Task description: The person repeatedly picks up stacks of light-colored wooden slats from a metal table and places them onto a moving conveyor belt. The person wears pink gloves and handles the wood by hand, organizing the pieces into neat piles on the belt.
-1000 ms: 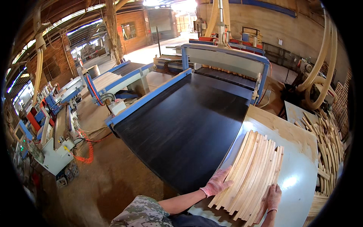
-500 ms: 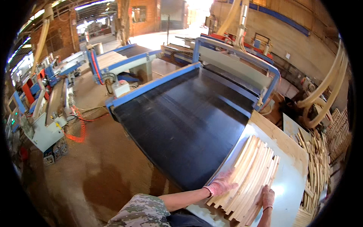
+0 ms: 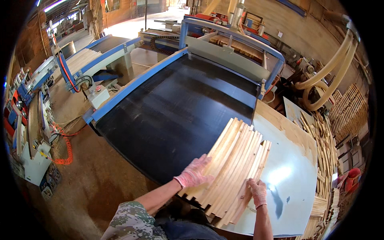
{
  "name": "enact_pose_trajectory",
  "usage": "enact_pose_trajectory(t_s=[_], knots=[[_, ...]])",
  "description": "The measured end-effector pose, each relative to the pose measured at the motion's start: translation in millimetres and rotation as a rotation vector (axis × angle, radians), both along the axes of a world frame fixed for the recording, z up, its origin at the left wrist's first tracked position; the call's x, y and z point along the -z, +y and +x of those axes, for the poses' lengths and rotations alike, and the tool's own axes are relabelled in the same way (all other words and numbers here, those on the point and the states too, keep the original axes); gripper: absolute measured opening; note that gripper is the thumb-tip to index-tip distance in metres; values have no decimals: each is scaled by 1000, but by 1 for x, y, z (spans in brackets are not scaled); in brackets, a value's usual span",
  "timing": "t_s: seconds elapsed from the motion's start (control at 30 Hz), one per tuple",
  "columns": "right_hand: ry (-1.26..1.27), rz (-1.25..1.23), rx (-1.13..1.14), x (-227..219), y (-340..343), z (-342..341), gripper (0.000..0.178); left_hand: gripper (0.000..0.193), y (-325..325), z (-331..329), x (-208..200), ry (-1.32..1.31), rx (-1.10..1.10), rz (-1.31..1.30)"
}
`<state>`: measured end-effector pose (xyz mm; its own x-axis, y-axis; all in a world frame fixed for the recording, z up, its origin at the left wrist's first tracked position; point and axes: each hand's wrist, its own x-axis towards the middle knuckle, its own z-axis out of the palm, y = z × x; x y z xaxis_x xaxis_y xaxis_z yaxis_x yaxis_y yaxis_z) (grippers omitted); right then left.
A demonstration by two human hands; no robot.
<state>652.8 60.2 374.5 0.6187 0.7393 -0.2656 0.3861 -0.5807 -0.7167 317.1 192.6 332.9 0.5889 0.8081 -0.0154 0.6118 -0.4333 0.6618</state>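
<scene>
On my feed, the batch of wood strips (image 3: 230,170) lies over the seam between the black belt (image 3: 168,116) and the grey table (image 3: 296,160). The left hand (image 3: 195,173) presses its left side, fingers spread; the right hand (image 3: 257,192) bends its fingers against the right edge, whether pinching I can't tell. Loose sticks (image 3: 327,150) lie farther right.

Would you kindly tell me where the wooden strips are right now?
In the head view, the wooden strips lie low and right of centre, between the gloved left hand and right hand, where the black belt meets the pale tabletop.
</scene>
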Motion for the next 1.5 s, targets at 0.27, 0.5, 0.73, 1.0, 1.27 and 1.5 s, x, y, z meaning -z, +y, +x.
enact_pose_trajectory(t_s=[0.27,0.5,0.73,1.0,1.27,1.5], knots=[[26,115,-300,34,156,-198,47,87,58,-220,-82,311,-344,175],[188,207,-445,51,299,-372,39,60,-67,-418,30,-632,-1237,166],[346,101,-620,15,361,-470,67,31,-242,-497,294,316,-1240,-773],[464,335,-809,43,208,-392,31,35,-230,-374,301,-467,-1449,-1392],[582,-181,-943,100,-47,-308,62,36,-103,-303,305,-27,-840,-1278],[480,-496,617,221,-345,-207,57,38,-91,-197,300,162,-481,-1118]])
